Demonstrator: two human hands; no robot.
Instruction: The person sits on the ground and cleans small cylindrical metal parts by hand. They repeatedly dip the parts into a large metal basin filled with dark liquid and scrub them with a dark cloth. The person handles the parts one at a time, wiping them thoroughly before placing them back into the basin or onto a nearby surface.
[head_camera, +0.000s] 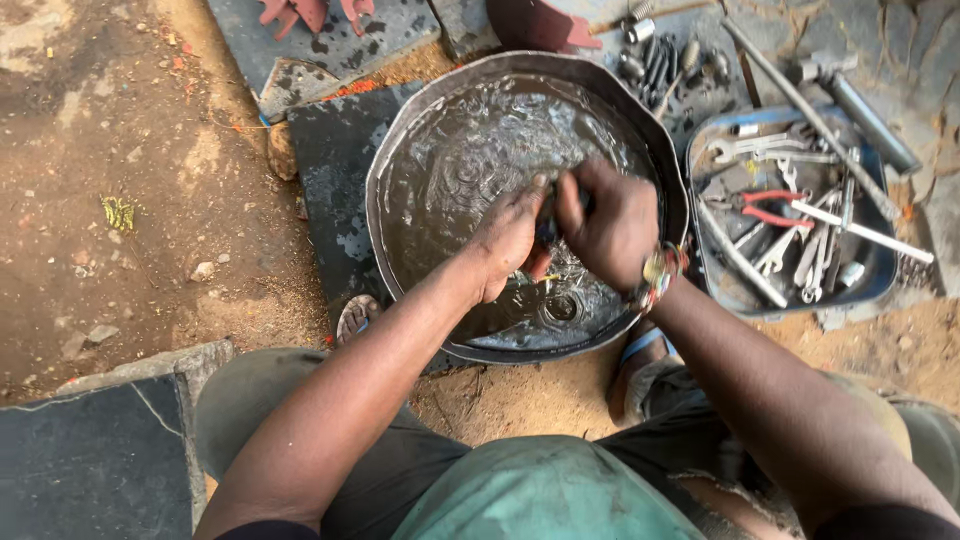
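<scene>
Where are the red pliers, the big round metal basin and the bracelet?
Red-handled pliers (768, 208), head view, on a handle.
Round metal basin (372, 190), head view, left rim.
Beaded bracelet (660, 275), head view, on the right wrist.

Right of the basin, a blue tray crowded with spanners and red-handled pliers; a long metal rod laid across its top edge. Beyond, springs and bolts scattered on a dark slab. Red metal pieces at the top; sandy ground to the left
</scene>
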